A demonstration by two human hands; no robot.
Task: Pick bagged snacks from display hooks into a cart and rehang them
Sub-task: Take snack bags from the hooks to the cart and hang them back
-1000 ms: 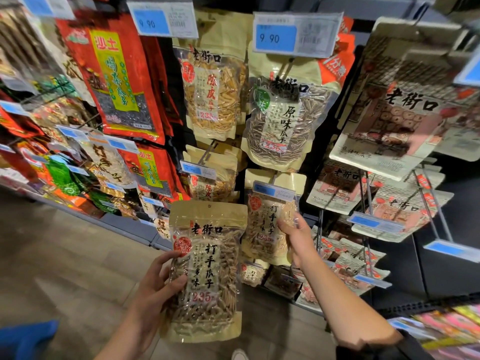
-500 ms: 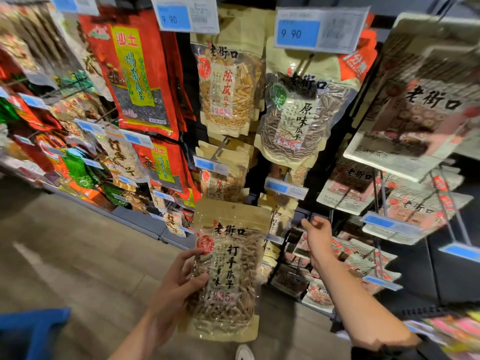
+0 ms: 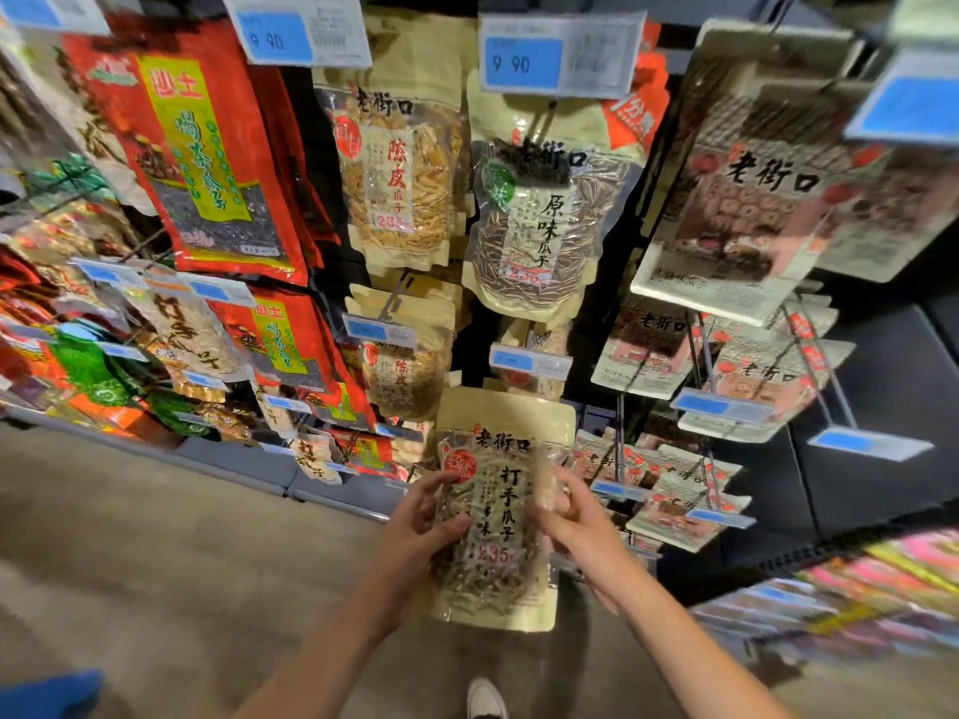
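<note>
Left hand [image 3: 415, 531] and right hand [image 3: 576, 526] both grasp one tan seed bag [image 3: 495, 511], fingers curled round its side edges. Bag upright, off any hook, in front of the display's lower rows. Behind it, hanging bags [image 3: 539, 220] and price tags [image 3: 558, 57].

two hands [image 3: 420, 531] [image 3: 576, 526], one held snack bag [image 3: 498, 516], two large 9.90 price tags [image 3: 298, 31] [image 3: 560, 57], one shoe [image 3: 485, 699].

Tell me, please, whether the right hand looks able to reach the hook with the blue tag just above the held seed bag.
Probably yes: the right hand holds the seed bag just below that blue tag, and nothing crosses the gap, though its grip is occupied.
</note>
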